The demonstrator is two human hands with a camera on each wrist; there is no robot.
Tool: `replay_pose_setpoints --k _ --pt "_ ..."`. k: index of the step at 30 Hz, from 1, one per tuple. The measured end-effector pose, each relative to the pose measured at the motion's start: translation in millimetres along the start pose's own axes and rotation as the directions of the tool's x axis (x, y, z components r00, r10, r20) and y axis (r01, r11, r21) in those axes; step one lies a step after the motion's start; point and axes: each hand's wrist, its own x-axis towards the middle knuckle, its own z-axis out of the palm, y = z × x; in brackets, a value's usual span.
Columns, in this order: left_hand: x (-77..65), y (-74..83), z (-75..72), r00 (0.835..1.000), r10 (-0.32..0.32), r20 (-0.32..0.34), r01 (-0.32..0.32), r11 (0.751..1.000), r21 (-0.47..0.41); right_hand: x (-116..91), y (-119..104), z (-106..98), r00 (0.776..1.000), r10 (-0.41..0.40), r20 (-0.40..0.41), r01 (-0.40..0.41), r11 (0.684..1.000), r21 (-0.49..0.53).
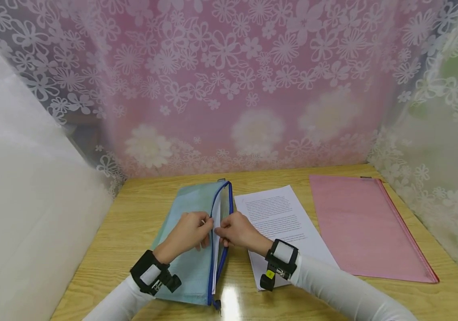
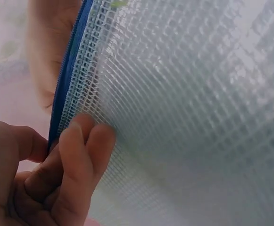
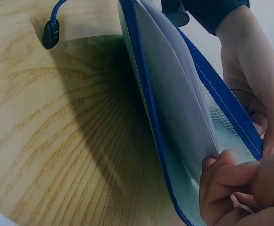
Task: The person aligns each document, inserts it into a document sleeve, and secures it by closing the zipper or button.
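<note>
A light-blue mesh zipper pouch (image 1: 190, 276) with dark-blue zipper edging lies on the table, its right side gaping. My left hand (image 1: 188, 229) pinches the upper zipper edge (image 2: 63, 89) between thumb and fingers, holding the mouth apart. Inside the pouch stands a stack of white paper (image 3: 174, 89). My right hand (image 1: 240, 229) reaches into the opening, its curled fingers pinching the paper's edge. From the pouch's near corner hangs a zipper pull (image 3: 51, 34) on a blue cord.
Right of the pouch lies a printed sheet stack (image 1: 274, 218), partly under my right forearm. Farther right is a flat pink zipper pouch (image 1: 373, 227) with a red zipper. A floral curtain (image 1: 249, 89) hangs behind the wooden table (image 1: 120, 249).
</note>
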Motion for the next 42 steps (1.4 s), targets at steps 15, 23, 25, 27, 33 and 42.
replay_pose_setpoints --k 15,23,25,27,33,42 --pt "12.7 -2.5 6.5 0.997 0.009 -0.071 -0.006 0.999 0.042 14 5 -4 0.997 -0.040 -0.064 0.033 0.994 -0.106" --pt "20.5 -6.0 10.5 0.994 0.011 -0.107 -0.007 0.999 0.035 13 8 -9 0.995 -0.024 -0.093 0.018 0.998 -0.065" --pt "22.4 -7.0 11.0 0.992 0.003 -0.125 0.001 0.999 0.032 13 8 -10 0.995 -0.027 -0.092 0.022 0.998 -0.058" --pt "24.4 -8.3 10.8 0.990 -0.003 -0.139 0.007 1.000 0.028 11 8 -12 0.996 -0.034 -0.086 0.028 0.997 -0.065" --pt "28.1 -13.7 5.3 0.990 -0.013 -0.140 0.018 0.999 0.036 4 10 -16 0.996 -0.062 -0.068 0.054 0.993 -0.108" --pt "40.6 -19.7 -3.1 0.985 0.009 -0.172 0.003 0.998 0.069 -10 9 -22 0.992 -0.108 -0.070 0.099 0.987 -0.126"
